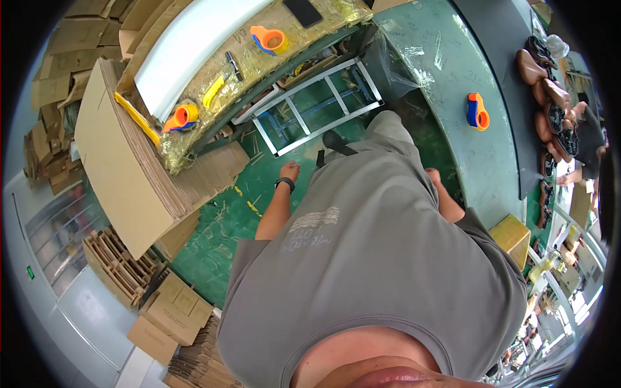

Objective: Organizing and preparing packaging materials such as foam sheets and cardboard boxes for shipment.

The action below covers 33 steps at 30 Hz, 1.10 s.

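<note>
My left hand (290, 171), with a dark band on its wrist, hangs beside my body over the green floor. Its fingers look curled in, and nothing shows in them. It is nearest to a silver metal frame with crossbars (297, 116), apart from it. My right hand (433, 175) hangs low at my other side, near the green table (446, 84); my shirt hides part of it and its fingers cannot be made out. On that table lies an orange and blue tape dispenser (477, 112).
A tape-covered bench (200, 77) at the far left bears two orange tape dispensers (270, 41), a yellow utility knife (213, 91), a black marker (233, 65) and a phone (303, 11). Flat cardboard (123, 142) leans at left. Brown shoes (550, 97) line the right. Scraps litter the floor.
</note>
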Motion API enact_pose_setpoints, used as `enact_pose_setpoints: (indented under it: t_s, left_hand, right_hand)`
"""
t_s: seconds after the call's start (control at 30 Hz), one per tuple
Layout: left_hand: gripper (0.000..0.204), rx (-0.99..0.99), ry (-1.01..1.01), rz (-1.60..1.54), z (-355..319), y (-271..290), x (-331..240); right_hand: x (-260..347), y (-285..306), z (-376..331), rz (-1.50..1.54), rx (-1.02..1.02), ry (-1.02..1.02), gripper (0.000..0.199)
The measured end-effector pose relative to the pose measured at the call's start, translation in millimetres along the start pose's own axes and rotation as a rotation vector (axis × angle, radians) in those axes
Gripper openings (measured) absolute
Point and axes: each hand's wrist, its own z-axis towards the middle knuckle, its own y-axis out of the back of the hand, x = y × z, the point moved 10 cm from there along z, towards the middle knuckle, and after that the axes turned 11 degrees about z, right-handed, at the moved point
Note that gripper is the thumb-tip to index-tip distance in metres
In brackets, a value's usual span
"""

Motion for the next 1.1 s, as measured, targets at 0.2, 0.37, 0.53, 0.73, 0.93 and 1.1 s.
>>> enact_pose_setpoints:
  t_s: [0.2, 0.37, 0.53, 0.73, 0.93, 1.1]
  left_hand:
    - [0.054, 0.014, 0.021, -0.114, 0.1, -2.1, 32.2]
    - [0.054, 0.083, -0.011, 0.071, 11.3, -16.2, 19.5]
    - [0.057, 0.067, -0.168, 0.212, 43.5, -31.4, 2.0]
    - [0.056, 0.114, -0.194, 0.12, 60.3, -20.1, -52.2]
    - [0.052, 0.112, -0.197, 0.038, 79.3, -26.4, -89.8]
    - [0.055, 0.174, -0.309, 0.062, 80.4, -54.0, -116.0]
  right_hand:
    - [65.8, -12.0, -28.9, -0.034, 0.013, 0.074, 0.04]
    - [104.7, -35.9, -31.8, 0.029, 0.058, 0.157, 0.044]
    - [140.1, -19.5, -23.7, 0.181, 0.048, 0.263, 0.053]
    - [157.8, -26.1, -43.8, 0.449, 0.091, 0.122, 0.053]
    - [130.3, -17.7, -71.4, 0.373, 0.079, 0.064, 0.054]
    - [79.9, -1.4, -78.6, 0.376, -0.001, -0.004, 0.055]
